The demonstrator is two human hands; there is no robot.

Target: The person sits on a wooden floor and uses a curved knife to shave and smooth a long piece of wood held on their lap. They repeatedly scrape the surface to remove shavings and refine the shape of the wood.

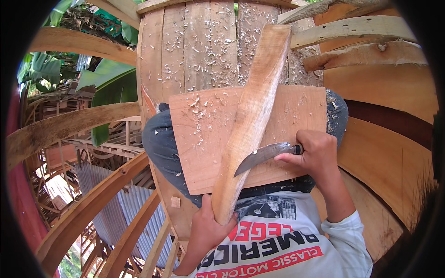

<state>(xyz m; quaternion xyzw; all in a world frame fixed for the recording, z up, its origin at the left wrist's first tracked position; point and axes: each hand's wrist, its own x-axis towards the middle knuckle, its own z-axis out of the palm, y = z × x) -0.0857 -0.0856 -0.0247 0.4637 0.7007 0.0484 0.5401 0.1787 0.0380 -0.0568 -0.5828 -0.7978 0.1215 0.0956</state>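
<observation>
A long piece of wood [252, 109] lies slantwise over a flat wooden board [204, 134] on my lap. Its near end points toward my belly. My left hand [211, 227] is closed around that near end. In my right hand [313, 153] I grip a knife [264, 155] by its dark handle, mostly hidden by my fingers. The broad, curved blade points left, with its tip over the lower part of the wood. Whether the edge touches the wood I cannot tell. Pale shavings lie on the board, left of the wood.
Plank flooring [199, 41] ahead is strewn with shavings. Wooden rails [88, 123] run along my left, with a banana leaf [113, 83] and corrugated metal sheets [143, 217] beyond. Slats and wooden panels [384, 92] close in the right side. A small wood block [175, 202] lies by my left leg.
</observation>
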